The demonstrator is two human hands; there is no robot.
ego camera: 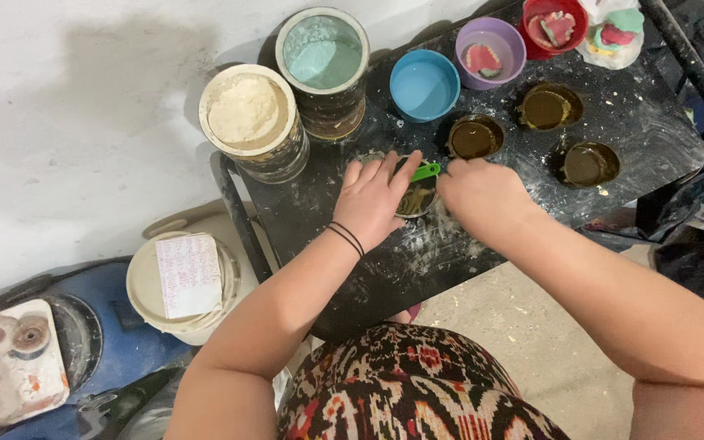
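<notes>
Both your hands crowd one small round mould (415, 198) on the dusty black tabletop (653, 122), left hand (375, 200) cupped around its rim to steady it, right hand (478, 191) closed on a green tool (426, 171) working inside.

One head-worn camera looks steeply down, close over the black table (613, 122) (no second view).

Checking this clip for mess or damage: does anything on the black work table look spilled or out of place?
Yes. Pale powder is scattered over the black table, thickest under the left hand and right hand, which close around a small round mould with a green tool. Both big tubs are smeared. Nothing looks tipped or broken.
</notes>
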